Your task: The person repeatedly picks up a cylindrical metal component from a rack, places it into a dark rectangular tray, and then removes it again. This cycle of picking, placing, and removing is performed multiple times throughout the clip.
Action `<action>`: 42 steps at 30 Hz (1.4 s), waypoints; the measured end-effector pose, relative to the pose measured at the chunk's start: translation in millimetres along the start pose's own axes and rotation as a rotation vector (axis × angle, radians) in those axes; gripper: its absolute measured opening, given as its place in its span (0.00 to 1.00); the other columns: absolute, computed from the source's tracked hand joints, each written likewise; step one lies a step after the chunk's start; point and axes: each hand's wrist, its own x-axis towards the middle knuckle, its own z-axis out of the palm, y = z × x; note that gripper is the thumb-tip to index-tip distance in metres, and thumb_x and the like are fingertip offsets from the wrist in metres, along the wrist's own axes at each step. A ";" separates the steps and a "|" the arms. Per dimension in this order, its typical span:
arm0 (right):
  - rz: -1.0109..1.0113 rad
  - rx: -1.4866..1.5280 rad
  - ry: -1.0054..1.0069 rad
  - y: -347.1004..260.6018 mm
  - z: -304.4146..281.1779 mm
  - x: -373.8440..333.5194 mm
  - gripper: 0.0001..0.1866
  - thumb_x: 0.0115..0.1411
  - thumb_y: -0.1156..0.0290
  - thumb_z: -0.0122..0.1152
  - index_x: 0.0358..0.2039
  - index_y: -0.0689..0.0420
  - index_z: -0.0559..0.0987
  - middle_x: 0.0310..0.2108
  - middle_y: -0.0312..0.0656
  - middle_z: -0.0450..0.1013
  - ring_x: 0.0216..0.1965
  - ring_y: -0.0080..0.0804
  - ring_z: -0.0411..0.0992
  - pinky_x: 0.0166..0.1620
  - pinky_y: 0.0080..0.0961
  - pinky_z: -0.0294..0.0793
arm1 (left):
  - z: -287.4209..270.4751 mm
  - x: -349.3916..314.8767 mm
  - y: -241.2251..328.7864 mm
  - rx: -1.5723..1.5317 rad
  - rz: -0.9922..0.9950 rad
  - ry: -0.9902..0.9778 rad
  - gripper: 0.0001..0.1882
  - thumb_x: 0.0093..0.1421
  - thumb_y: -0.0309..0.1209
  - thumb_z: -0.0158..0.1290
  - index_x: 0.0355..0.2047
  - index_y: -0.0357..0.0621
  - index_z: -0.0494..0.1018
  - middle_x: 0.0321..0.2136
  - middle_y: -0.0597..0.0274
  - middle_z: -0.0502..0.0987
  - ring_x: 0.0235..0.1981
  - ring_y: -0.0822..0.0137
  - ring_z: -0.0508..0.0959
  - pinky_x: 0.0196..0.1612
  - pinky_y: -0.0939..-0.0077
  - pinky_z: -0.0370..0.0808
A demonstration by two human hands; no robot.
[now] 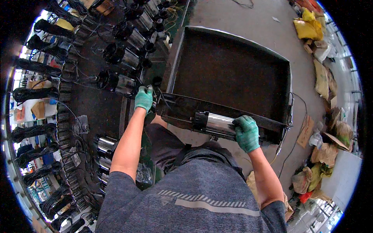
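My left hand [144,99], in a green glove, is at the near end of a steel-and-black cylindrical pump [124,84] lying in the row to my left. Its fingers are curled closed, and what they hold is hidden. Over the near ledge of a dark metal tank [186,99], my right hand [246,134], gloved the same way, is wrapped round the right end of another shiny pump [219,123]. That pump lies sideways, its black ribbed end [200,120] pointing left. A dark cable [164,99] hangs just right of my left hand.
More pumps [136,39] lie in a row at the far left. Beyond them a rack carries several coiled black cables [37,94]. Steel cylinders [105,155] sit beside my left forearm. Yellow sacks [309,25] and cardboard [306,132] lie along the right side.
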 end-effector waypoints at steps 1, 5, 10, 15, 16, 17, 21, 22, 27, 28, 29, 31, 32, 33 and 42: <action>0.002 0.009 0.003 -0.7 -0.1 0.4 0.07 0.50 0.74 0.65 0.32 0.56 0.80 0.32 0.47 0.76 0.37 0.54 0.73 0.43 0.46 0.71 | -3.0 -2.0 7.1 0.002 0.067 -0.023 0.30 0.70 0.54 0.49 0.55 0.39 0.71 0.45 0.44 0.80 0.44 0.44 0.80 0.46 0.55 0.75; -0.003 0.022 -0.003 -5.4 -3.8 2.3 0.08 0.49 0.75 0.64 0.32 0.56 0.80 0.32 0.47 0.76 0.38 0.54 0.73 0.43 0.46 0.71 | 5.4 8.5 7.2 -0.066 0.245 -0.081 0.30 0.71 0.54 0.47 0.58 0.40 0.72 0.43 0.47 0.82 0.43 0.46 0.81 0.47 0.57 0.75; -0.016 0.025 0.035 2.2 2.8 0.5 0.07 0.48 0.76 0.62 0.31 0.55 0.79 0.31 0.45 0.75 0.39 0.53 0.73 0.44 0.48 0.72 | -23.4 -18.7 46.6 -1.028 -0.156 -0.235 0.15 0.72 0.44 0.50 0.45 0.47 0.78 0.23 0.66 0.73 0.21 0.74 0.71 0.23 0.73 0.69; 0.018 0.046 0.038 5.2 1.3 -5.8 0.11 0.49 0.75 0.60 0.35 0.54 0.81 0.35 0.48 0.76 0.41 0.55 0.73 0.47 0.47 0.72 | -52.7 -112.7 73.7 -1.283 -0.113 -0.540 0.15 0.73 0.46 0.49 0.47 0.51 0.77 0.28 0.73 0.76 0.21 0.74 0.71 0.23 0.74 0.68; 0.022 0.068 0.048 8.2 0.7 -6.3 0.12 0.49 0.75 0.60 0.37 0.54 0.81 0.35 0.49 0.76 0.42 0.56 0.74 0.48 0.47 0.72 | -53.8 -129.1 72.1 -1.072 0.076 -0.525 0.16 0.72 0.46 0.51 0.49 0.52 0.77 0.27 0.72 0.77 0.21 0.72 0.72 0.23 0.73 0.70; 0.003 0.141 0.050 15.2 -0.3 -6.1 0.11 0.56 0.75 0.59 0.40 0.56 0.82 0.36 0.46 0.78 0.40 0.45 0.76 0.48 0.39 0.75 | -52.5 -145.2 70.2 -0.863 0.258 -0.502 0.17 0.70 0.47 0.52 0.52 0.54 0.77 0.26 0.70 0.77 0.20 0.70 0.73 0.24 0.72 0.71; 0.456 0.599 0.291 51.1 -21.6 -19.4 0.09 0.68 0.70 0.59 0.46 0.59 0.80 0.37 0.34 0.77 0.38 0.21 0.71 0.43 0.23 0.74 | -27.9 -187.3 93.2 -0.092 0.668 -0.419 0.34 0.63 0.48 0.60 0.67 0.56 0.65 0.31 0.55 0.82 0.26 0.59 0.81 0.29 0.62 0.76; 0.552 0.509 0.305 61.9 -30.0 -24.3 0.12 0.68 0.65 0.60 0.46 0.58 0.80 0.36 0.37 0.78 0.37 0.25 0.73 0.43 0.26 0.75 | -18.5 -195.5 101.9 0.067 0.702 -0.404 0.39 0.61 0.49 0.62 0.69 0.57 0.62 0.32 0.51 0.83 0.28 0.55 0.82 0.31 0.59 0.77; 0.668 -0.001 -0.488 120.8 -48.5 -56.1 0.25 0.68 0.47 0.58 0.40 0.60 0.81 0.29 0.42 0.77 0.31 0.34 0.77 0.39 0.36 0.78 | 22.5 -202.0 135.0 0.454 0.588 -0.419 0.52 0.54 0.53 0.65 0.74 0.68 0.49 0.27 0.42 0.81 0.29 0.40 0.82 0.33 0.49 0.77; 0.882 0.326 -0.605 116.8 -48.8 -60.2 0.26 0.69 0.46 0.56 0.39 0.61 0.80 0.28 0.42 0.77 0.33 0.33 0.79 0.35 0.37 0.79 | 31.3 -199.1 136.8 0.487 0.579 -0.424 0.53 0.54 0.54 0.65 0.75 0.68 0.48 0.27 0.42 0.81 0.28 0.41 0.82 0.33 0.50 0.77; 0.928 0.526 -0.608 115.6 -47.8 -63.3 0.25 0.70 0.46 0.55 0.39 0.60 0.81 0.28 0.41 0.77 0.32 0.32 0.79 0.33 0.36 0.80 | 35.9 -194.9 136.6 0.503 0.583 -0.447 0.54 0.53 0.55 0.65 0.75 0.70 0.47 0.27 0.42 0.81 0.29 0.41 0.82 0.33 0.49 0.77; 0.920 0.734 -0.614 117.7 -44.5 -67.0 0.24 0.71 0.48 0.55 0.39 0.59 0.81 0.29 0.38 0.77 0.28 0.30 0.78 0.29 0.31 0.80 | 36.3 -196.0 135.2 0.501 0.601 -0.437 0.55 0.52 0.54 0.66 0.75 0.71 0.47 0.27 0.41 0.81 0.29 0.41 0.82 0.34 0.49 0.77; 0.881 0.776 -0.578 109.7 -49.0 -65.7 0.23 0.70 0.48 0.56 0.41 0.58 0.81 0.29 0.38 0.77 0.25 0.28 0.77 0.28 0.28 0.78 | 35.6 -197.9 136.2 0.499 0.609 -0.432 0.55 0.52 0.54 0.67 0.75 0.71 0.48 0.28 0.41 0.81 0.29 0.41 0.82 0.34 0.49 0.77; 0.823 0.768 -0.620 121.5 -43.5 -69.7 0.23 0.70 0.49 0.56 0.43 0.58 0.81 0.30 0.38 0.77 0.26 0.27 0.77 0.28 0.28 0.78 | 35.2 -198.6 139.1 0.491 0.582 -0.435 0.55 0.51 0.54 0.68 0.74 0.72 0.49 0.29 0.40 0.81 0.31 0.41 0.82 0.35 0.49 0.78; 0.220 -0.154 -0.182 135.9 -5.0 -96.3 0.19 0.61 0.69 0.66 0.52 0.57 0.77 0.37 0.37 0.80 0.30 0.37 0.78 0.32 0.32 0.76 | 30.1 -196.5 142.5 0.443 0.515 -0.484 0.53 0.50 0.50 0.69 0.73 0.71 0.52 0.36 0.38 0.82 0.37 0.39 0.83 0.41 0.50 0.78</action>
